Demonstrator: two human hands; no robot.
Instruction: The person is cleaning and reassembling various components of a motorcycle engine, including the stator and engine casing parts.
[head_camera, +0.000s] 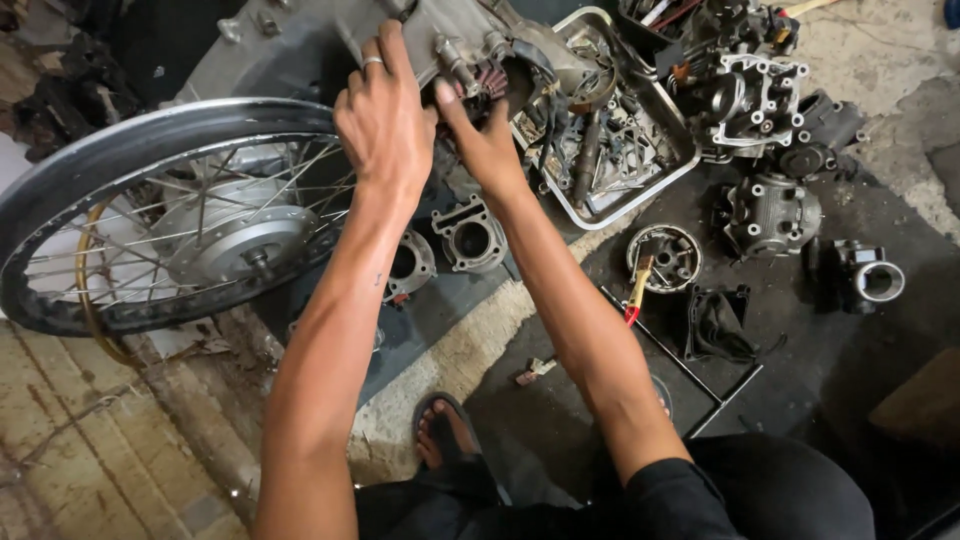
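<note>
Spoked wheel (150, 215) and metal tray (640, 190) flanking both hands on engine case (300, 40).

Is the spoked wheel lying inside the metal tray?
No, the spoked wheel stands on the floor at left, apart from the metal tray at upper right holding engine parts.

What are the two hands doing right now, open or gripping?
Left hand: fingers spread open, palm pressed flat on the grey engine casing, gripping nothing.
Right hand: fingers reaching into the engine beside it; whether they grip something cannot be told.
</note>
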